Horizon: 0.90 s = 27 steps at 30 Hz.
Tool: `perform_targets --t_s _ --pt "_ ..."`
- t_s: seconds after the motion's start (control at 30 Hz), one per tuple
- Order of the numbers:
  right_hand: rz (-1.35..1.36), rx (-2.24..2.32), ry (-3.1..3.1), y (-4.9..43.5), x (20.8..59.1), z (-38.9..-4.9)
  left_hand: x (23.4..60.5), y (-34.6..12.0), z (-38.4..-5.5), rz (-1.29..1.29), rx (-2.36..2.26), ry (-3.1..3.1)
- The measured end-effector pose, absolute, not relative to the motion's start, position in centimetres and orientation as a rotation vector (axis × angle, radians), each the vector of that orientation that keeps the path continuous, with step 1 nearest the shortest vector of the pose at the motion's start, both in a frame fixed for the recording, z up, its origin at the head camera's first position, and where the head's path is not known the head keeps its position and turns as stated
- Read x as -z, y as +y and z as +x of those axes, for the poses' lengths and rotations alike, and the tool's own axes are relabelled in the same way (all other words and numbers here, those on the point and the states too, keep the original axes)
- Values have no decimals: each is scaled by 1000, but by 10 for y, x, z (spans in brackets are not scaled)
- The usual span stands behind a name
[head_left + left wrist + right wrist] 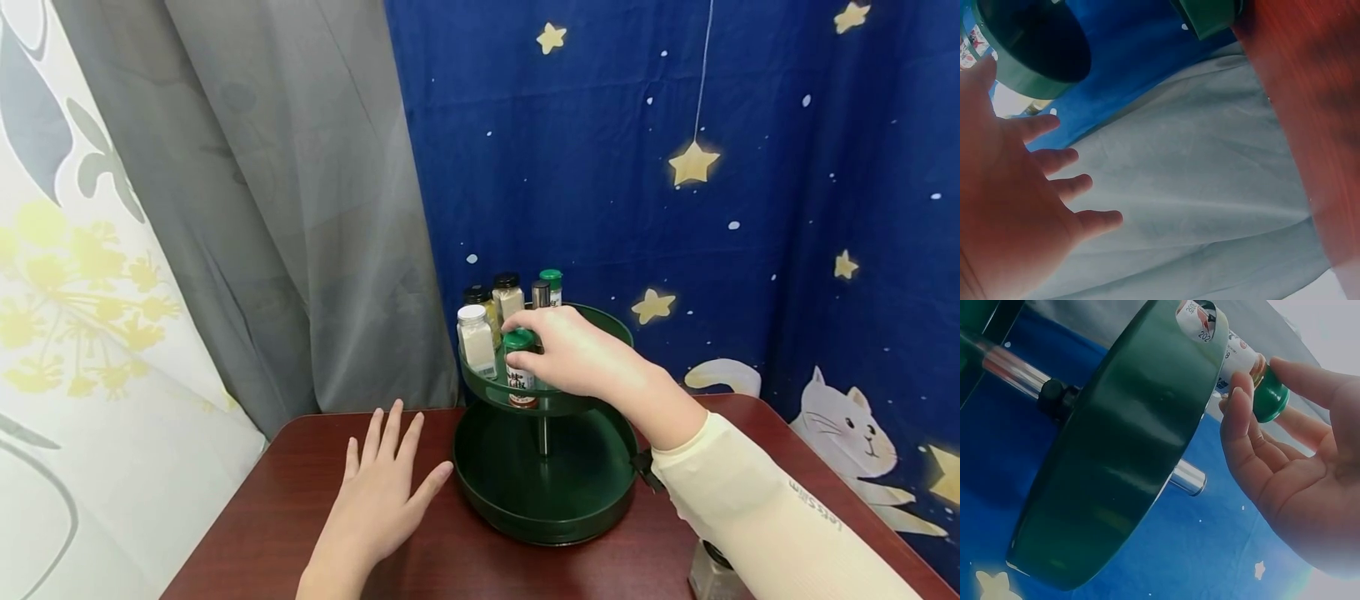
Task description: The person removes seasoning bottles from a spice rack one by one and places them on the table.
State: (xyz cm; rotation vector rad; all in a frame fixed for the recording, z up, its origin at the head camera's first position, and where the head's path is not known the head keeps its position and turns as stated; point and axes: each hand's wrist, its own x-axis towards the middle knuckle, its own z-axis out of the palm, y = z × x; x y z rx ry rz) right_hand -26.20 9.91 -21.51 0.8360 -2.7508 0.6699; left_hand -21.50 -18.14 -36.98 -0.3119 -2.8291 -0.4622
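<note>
My right hand (573, 350) reaches over the upper tier of a dark green two-tier turntable rack (551, 533). Its thumb and fingers grip the green cap of a spice jar (520, 379) at the tray's front edge. The jar's label also shows through a cutout in the rim in the right wrist view. Beside it stands a white-capped jar of pale powder (476, 342). Behind are two black-capped jars (508, 293), a second green-capped jar (551, 282) and the rack's metal post top (541, 293). My left hand (382, 492), fingers spread, hovers left of the rack, holding nothing.
The rack stands on a reddish-brown table (262, 508). Another dark-lidded jar (712, 575) sits at the front right, partly hidden by the right sleeve (765, 508). Behind the table hang a grey curtain (315, 208) and a blue star-patterned curtain (585, 167).
</note>
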Motion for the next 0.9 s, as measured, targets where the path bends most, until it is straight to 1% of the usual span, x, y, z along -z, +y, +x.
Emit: perform_targets --t_s 0.53,0.9 --pt "752 -802 -2657 106 209 -256 371 -181 -217 -314 422 -2804" --pt "721 -816 -2553 119 203 -238 368 -178 -217 -308 442 -2802"
